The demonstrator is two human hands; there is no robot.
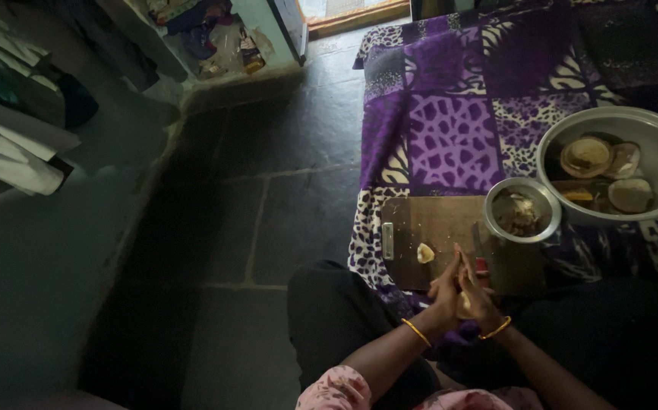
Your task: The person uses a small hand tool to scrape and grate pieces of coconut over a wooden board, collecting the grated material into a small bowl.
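Observation:
My left hand [444, 292] and my right hand [477, 294] are pressed together over the near edge of a wooden cutting board [431, 228], both closed around a small pale piece of food [465, 304] that is mostly hidden. A red-handled knife [481, 266] lies on the board right by my right hand. A pale cut piece [425, 253] sits on the board just left of my hands. Both wrists wear gold bangles.
A small steel bowl [522, 211] with scraps stands at the board's far right corner. A large steel bowl [651, 163] holds round slices. Everything rests on a purple patterned blanket [450, 129]. Dark stone floor [268, 197] lies to the left, clothes [10, 137] at far left.

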